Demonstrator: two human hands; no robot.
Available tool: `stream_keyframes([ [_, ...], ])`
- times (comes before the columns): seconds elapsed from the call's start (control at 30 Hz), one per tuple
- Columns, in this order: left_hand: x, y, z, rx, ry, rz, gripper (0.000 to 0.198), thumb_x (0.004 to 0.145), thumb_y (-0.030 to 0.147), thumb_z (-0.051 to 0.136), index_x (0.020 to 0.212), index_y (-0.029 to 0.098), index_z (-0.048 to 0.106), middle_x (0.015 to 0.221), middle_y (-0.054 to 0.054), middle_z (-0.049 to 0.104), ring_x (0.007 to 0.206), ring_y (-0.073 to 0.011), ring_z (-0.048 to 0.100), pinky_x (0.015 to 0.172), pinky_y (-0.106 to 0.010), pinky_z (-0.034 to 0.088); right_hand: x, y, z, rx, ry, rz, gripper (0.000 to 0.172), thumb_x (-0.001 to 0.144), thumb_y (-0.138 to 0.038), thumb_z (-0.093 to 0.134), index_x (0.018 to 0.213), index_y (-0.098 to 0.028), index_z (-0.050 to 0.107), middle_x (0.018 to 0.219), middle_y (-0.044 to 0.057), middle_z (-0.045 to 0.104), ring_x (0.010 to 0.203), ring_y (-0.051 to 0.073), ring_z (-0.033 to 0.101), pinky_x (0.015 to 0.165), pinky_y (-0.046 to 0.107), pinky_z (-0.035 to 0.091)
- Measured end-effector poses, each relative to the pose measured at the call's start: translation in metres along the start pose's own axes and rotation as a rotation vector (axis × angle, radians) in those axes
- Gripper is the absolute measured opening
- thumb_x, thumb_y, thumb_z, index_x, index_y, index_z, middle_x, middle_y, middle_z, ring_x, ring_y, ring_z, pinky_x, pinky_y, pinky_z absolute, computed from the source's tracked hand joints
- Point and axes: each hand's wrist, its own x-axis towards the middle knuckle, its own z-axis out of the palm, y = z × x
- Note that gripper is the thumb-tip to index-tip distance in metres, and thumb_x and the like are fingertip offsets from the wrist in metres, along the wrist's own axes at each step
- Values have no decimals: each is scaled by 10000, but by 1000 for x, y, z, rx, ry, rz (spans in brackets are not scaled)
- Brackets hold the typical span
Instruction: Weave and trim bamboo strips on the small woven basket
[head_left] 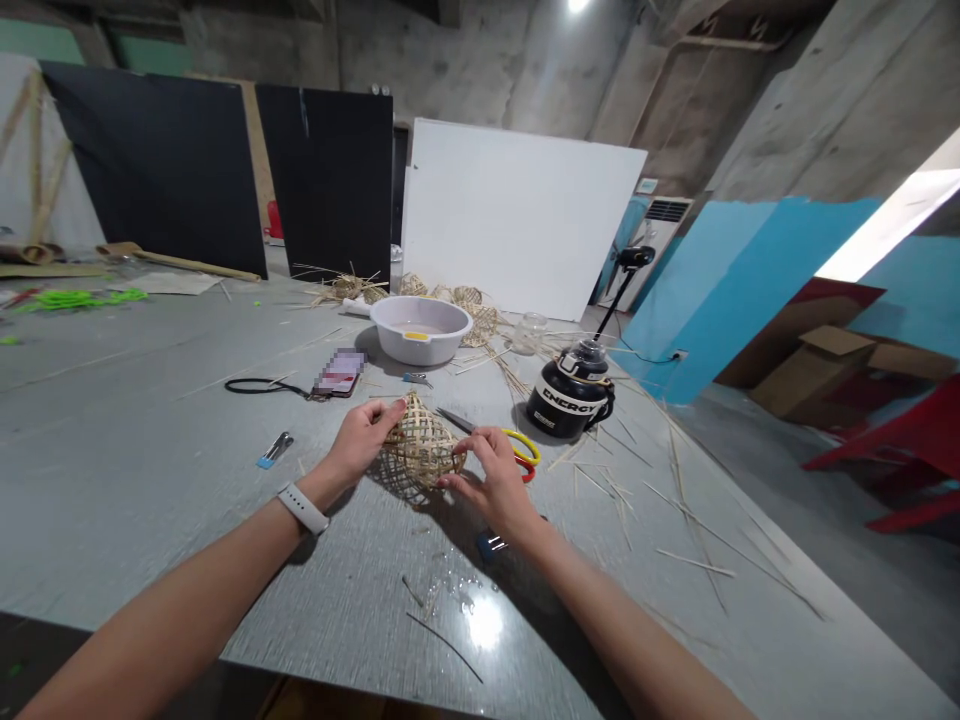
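A small woven bamboo basket (417, 452) lies on the grey table (150, 480) between my hands. My left hand (365, 437), with a white watch on its wrist, grips the basket's left side with curled fingers. My right hand (495, 485) holds the right side, its fingertips pressed on the weave. Scissors with yellow and red handles (523, 452) lie just behind my right hand. A small blue clip (491, 545) sits under my right wrist.
A white basin (420, 328), a phone (339, 373) with a black cord, a black jug (571, 393) and a blue nail clipper (274, 450) stand around. Bamboo strips (675, 510) are scattered to the right. More woven pieces (465, 300) lie at the back.
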Motion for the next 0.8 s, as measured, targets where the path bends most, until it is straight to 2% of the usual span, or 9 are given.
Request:
stream_keyframes([
  [0.2,0,0,-1,75,30,38,493,785,630,609,607,180,515,568,55,452,560,-113,385,550,-251,310,0,1,0,-100,19,-87,235,829,-330,734,972,-205,596,1003,76,567,942,256,539,823,407,437],
  [0.33,-2,2,-2,137,4,108,456,814,581,612,617,181,514,592,55,444,600,-119,397,579,-248,315,1,-3,-4,-119,-46,-69,432,760,-341,804,1079,-202,548,1050,85,602,1004,281,539,876,436,416],
  [0.4,-3,3,-2,176,-11,139,455,834,576,591,622,184,499,595,57,425,603,-120,393,584,-249,315,2,-5,-6,-119,-83,-48,471,747,-328,817,1108,-202,542,1062,84,611,1021,284,539,890,441,407],
  [0.8,-3,3,0,206,-14,73,493,809,633,568,611,194,463,583,56,384,591,-127,372,558,-248,311,4,-13,-9,-100,-133,83,392,717,-329,848,1021,-228,622,1012,53,603,976,262,543,853,404,429],
])
